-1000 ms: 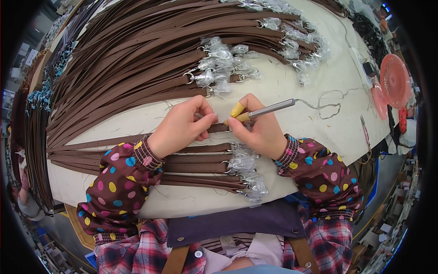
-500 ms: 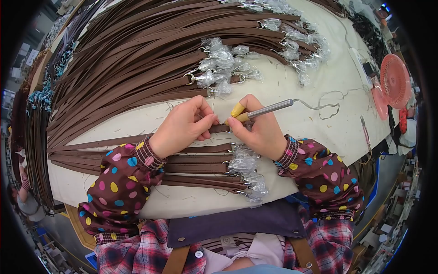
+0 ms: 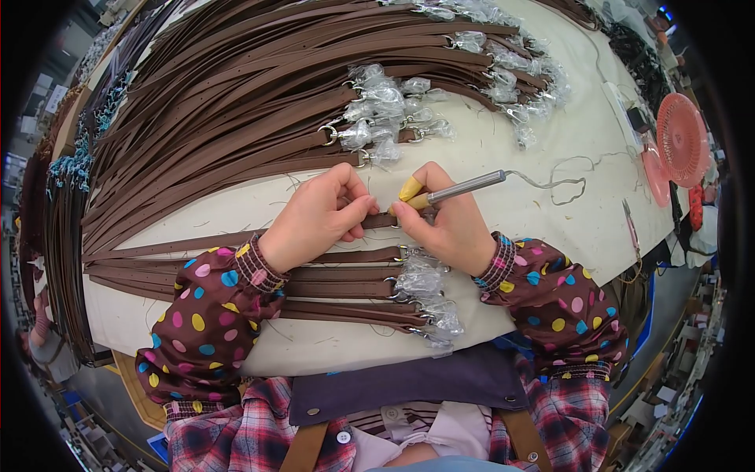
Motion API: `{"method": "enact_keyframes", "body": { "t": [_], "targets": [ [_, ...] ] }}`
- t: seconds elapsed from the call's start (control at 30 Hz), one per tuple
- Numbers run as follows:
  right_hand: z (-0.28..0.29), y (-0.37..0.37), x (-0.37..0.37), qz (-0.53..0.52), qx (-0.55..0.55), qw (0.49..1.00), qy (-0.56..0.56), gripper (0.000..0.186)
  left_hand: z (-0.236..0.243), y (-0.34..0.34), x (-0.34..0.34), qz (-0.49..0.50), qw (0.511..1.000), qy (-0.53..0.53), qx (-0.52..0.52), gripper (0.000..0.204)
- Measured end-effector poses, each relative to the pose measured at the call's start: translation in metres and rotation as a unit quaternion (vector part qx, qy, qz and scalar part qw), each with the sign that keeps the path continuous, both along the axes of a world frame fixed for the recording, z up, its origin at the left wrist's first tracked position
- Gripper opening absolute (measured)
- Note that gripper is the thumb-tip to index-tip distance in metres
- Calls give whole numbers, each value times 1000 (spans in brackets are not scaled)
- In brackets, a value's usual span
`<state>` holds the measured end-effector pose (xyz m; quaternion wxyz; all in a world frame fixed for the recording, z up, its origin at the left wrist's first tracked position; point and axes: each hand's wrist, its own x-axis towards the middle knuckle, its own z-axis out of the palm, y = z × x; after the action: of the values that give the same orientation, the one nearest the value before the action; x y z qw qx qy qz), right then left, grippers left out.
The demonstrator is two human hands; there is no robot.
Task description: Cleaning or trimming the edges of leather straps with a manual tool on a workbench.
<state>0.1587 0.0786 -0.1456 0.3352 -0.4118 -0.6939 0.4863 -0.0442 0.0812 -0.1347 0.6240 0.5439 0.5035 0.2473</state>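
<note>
My right hand grips a silver, corded pen-shaped tool, its tip end pointing left. Yellow covers wrap fingertips of that hand. Just left of it, my left hand is closed in a pinch; whatever lies between thumb and forefinger is too small to make out. Under both hands runs a brown strap, its end with metal hardware partly hidden by my right fingers. Nearer to me lie more brown straps, with metal clasps in clear plastic wrap at their right ends.
A large pile of brown straps covers the far left, its wrapped clasps toward the middle. The tool's cord loops to the right. Thread snips and a pink fan are at the right edge of the white-covered table.
My hands, the tool and the strap stay almost exactly in place; my left hand shifts very slightly. Far off at the left edge, another person has moved a little.
</note>
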Motion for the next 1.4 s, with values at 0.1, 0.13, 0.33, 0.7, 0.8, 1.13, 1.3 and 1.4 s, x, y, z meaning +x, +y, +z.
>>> {"method": "enact_keyframes", "body": {
  "t": [0.1, 0.13, 0.33, 0.7, 0.8, 1.13, 1.3, 1.4],
  "targets": [
    [-3, 0, 0, -4, 7, 1000, 10, 19, 1, -1, -1, 7, 1000, -4, -3, 13],
    [-5, 0, 1, -9, 13, 1000, 20, 18, 2, -1, 0, 6, 1000, -4, -3, 13],
    [-7, 9, 21, -6, 311, 947, -84, 17, 9, -4, 4, -49, 981, 144, 121, 15],
    [-5, 2, 22, 39, 254, 962, -91, 19, 20, -24, -14, -162, 845, 279, 427, 52],
    [-4, -2, 19, 47, 198, 975, -91, 10, 31, -54, -24, -269, 800, 348, 407, 84],
    [-5, -8, 18, 131, 269, 952, -67, 23, 28, -89, -34, -213, 859, 336, 322, 54],
    [-2, -5, 19, 61, 228, 970, -57, 11, 39, -26, -43, -83, 854, 308, 410, 26],
    [3, -1, 21, 51, 279, 957, -67, 9, 23, 24, -52, -10, 793, 361, 491, 21]
  ]
}}
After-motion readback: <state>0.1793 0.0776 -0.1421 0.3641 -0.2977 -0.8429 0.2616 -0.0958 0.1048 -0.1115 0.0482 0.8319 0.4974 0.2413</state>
